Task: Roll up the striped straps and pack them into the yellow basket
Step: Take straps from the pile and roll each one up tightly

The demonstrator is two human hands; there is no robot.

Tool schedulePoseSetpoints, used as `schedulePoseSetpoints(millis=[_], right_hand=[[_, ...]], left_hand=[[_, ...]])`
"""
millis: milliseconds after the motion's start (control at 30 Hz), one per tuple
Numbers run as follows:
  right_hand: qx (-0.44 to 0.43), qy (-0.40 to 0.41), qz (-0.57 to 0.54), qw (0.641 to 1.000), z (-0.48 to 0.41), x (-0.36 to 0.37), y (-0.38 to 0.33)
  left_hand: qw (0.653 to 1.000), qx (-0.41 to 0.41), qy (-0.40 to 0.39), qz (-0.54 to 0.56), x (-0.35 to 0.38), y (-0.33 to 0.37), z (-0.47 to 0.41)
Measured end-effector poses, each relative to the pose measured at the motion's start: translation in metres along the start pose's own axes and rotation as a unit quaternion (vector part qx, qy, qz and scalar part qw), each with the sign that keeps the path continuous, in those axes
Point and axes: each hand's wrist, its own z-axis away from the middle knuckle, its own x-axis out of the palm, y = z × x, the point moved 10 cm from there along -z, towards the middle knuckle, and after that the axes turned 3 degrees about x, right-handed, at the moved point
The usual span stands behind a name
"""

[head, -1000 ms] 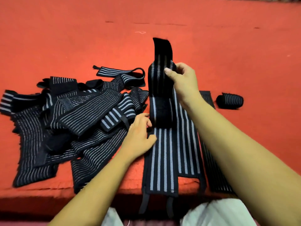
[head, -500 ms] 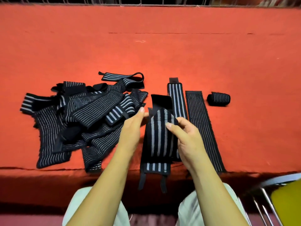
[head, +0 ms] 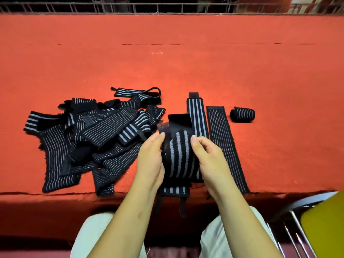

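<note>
**Fig. 1. A strap held at the start of its roll, and where it could have slipped**

Your left hand [head: 150, 161] and right hand [head: 208, 159] gripped one strap [head: 178, 157] by its long edges. Both thumbs lay on top and the fingers curled in at the sides; how the fingers sat beneath the strap could not be seen. The strap rested on the near edge of the red table [head: 167, 62]. Its black flap [head: 179, 121] stood up at the far end and its loops [head: 183, 207] hung over the edge.

Three faults were likely from here:

- **Snagging:** the flap stood just beside the loose pile [head: 89, 138]. If its face was the hooked kind, it could have caught a neighbouring strap and dragged it into the roll.
- **Crooked winding:** if one of your hands had turned faster than the other, the roll would probably have coned and loosened. The hanging end would have added to that pull.
- **Springing open:** the fabric looked elastic, so easing your grip before the flap was pressed down would likely have undone the turns.

Two flat straps [head: 223, 146] lay touching or nearly touching your right hand, and a sweep of the wrist could have pushed them off the edge. One finished roll [head: 242, 114] sat beyond them. The basket [head: 325, 226] was presumably the yellow shape low at the right, mostly out of view, so a blind reach to it risked a drop.
</note>
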Motion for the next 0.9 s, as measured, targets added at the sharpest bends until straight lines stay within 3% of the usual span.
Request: schedulePoseSetpoints(millis=[133,333,533,900], right_hand=[[-0.004,-0.010,0.021,1.000,-0.001,0.005,-0.004],[-0.010,0.027,0.033,0.999,0.000,0.002,-0.004],[-0.025,0.025,0.072,0.997,0.003,0.004,-0.005],[0.016,0.024,0.049,0.998,0.006,0.011,0.012]], left_hand=[[0.999,-0.006,-0.022,0.026,0.007,0.001,0.004],[0.995,-0.037,0.025,0.088,-0.003,-0.004,0.007],[1.000,-0.009,-0.022,-0.006,0.007,0.004,0.003],[0.997,0.017,-0.066,-0.036,0.017,0.020,-0.005]])
